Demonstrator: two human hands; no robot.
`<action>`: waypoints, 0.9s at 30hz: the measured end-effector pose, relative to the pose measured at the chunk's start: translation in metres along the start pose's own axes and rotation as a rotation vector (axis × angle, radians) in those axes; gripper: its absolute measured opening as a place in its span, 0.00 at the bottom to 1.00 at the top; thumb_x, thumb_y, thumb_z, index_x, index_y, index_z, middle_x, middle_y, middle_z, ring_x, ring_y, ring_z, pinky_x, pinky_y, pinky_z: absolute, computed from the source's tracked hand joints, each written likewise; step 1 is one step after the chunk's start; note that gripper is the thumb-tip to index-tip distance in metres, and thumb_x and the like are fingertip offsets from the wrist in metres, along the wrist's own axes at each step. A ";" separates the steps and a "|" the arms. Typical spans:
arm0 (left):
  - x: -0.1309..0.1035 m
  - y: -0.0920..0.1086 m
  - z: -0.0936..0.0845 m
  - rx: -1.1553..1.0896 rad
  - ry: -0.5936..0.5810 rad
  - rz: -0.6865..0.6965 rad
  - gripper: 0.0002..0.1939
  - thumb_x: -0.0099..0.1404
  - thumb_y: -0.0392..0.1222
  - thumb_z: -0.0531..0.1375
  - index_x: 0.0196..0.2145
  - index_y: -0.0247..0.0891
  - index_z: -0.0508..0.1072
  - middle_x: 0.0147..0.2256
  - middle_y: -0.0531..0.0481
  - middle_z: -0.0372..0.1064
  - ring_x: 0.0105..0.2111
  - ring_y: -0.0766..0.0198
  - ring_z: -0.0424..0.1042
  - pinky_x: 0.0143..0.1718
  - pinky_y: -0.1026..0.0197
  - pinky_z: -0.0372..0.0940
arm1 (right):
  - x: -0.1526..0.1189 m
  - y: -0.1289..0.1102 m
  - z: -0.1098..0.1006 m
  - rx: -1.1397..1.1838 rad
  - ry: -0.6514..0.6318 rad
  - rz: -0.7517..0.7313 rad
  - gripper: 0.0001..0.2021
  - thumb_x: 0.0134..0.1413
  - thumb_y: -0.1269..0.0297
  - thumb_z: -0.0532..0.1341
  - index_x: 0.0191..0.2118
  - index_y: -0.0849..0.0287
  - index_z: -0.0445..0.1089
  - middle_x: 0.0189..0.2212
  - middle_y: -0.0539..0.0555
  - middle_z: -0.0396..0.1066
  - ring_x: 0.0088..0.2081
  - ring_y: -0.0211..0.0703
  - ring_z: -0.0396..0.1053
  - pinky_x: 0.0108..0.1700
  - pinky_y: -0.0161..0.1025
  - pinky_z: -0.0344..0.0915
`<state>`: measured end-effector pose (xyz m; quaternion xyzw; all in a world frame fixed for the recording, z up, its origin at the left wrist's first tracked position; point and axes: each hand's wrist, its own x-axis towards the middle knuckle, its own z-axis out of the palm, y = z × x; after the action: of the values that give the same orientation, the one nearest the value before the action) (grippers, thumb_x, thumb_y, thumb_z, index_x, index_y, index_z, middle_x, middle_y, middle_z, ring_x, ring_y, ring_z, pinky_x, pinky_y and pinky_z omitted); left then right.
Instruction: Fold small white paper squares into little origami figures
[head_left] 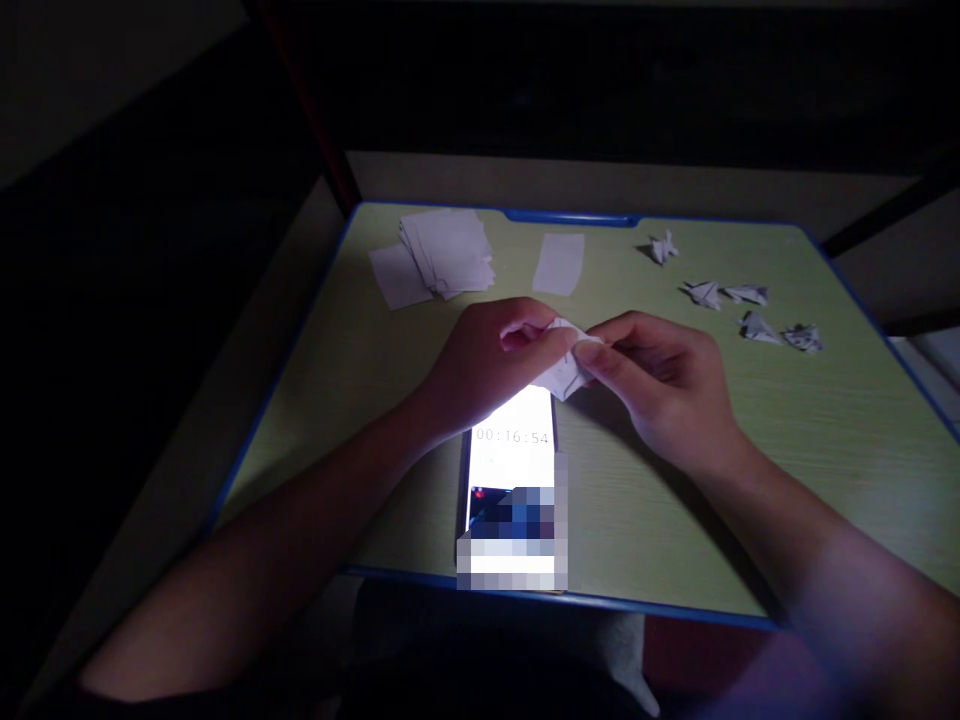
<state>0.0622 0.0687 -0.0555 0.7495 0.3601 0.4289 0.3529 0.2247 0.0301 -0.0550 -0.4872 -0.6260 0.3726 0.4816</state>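
A small folded white paper (564, 372) is held between both hands above the middle of the table. My left hand (510, 345) pinches its left side, with the thumb laid on top. On the right side, the thumb and fingers of my right hand (660, 375) grip the same paper, and both thumb tips nearly meet. Just below the hands lies a lit phone (514, 455) showing 00:16:54, its top end partly covered by the paper and my left hand.
On the light green, blue-edged table (315, 400), a stack of white paper sheets (450, 250) lies at the back left. One single sheet (559, 263) lies at the back middle. Several folded paper pieces (703, 293) are scattered at the back right.
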 end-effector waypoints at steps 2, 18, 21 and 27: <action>0.000 -0.001 0.000 0.034 0.008 0.016 0.07 0.59 0.36 0.58 0.24 0.33 0.71 0.20 0.56 0.66 0.22 0.73 0.63 0.21 0.70 0.57 | 0.000 0.001 -0.001 -0.020 -0.020 0.002 0.09 0.52 0.61 0.63 0.25 0.59 0.70 0.18 0.47 0.63 0.21 0.32 0.58 0.22 0.34 0.53; -0.003 0.006 -0.001 0.042 -0.051 -0.012 0.06 0.59 0.35 0.59 0.24 0.33 0.71 0.19 0.55 0.65 0.21 0.73 0.62 0.22 0.68 0.56 | 0.001 0.006 -0.006 0.156 -0.154 0.086 0.10 0.54 0.64 0.61 0.23 0.57 0.69 0.18 0.46 0.62 0.21 0.32 0.57 0.22 0.33 0.51; -0.003 0.005 -0.002 0.023 -0.062 -0.035 0.07 0.59 0.36 0.59 0.24 0.32 0.70 0.19 0.55 0.65 0.21 0.73 0.62 0.22 0.68 0.56 | 0.001 0.006 -0.006 0.131 -0.142 0.085 0.09 0.53 0.65 0.61 0.23 0.58 0.69 0.18 0.46 0.61 0.20 0.31 0.56 0.22 0.33 0.50; -0.002 0.002 -0.002 0.027 -0.060 -0.039 0.07 0.58 0.36 0.60 0.24 0.32 0.70 0.19 0.56 0.63 0.21 0.74 0.61 0.21 0.69 0.55 | 0.002 0.004 -0.005 0.067 -0.127 0.066 0.11 0.53 0.64 0.61 0.22 0.58 0.67 0.16 0.46 0.61 0.19 0.31 0.54 0.21 0.33 0.49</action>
<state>0.0602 0.0665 -0.0534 0.7596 0.3695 0.3944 0.3618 0.2299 0.0331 -0.0569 -0.4665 -0.6261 0.4392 0.4444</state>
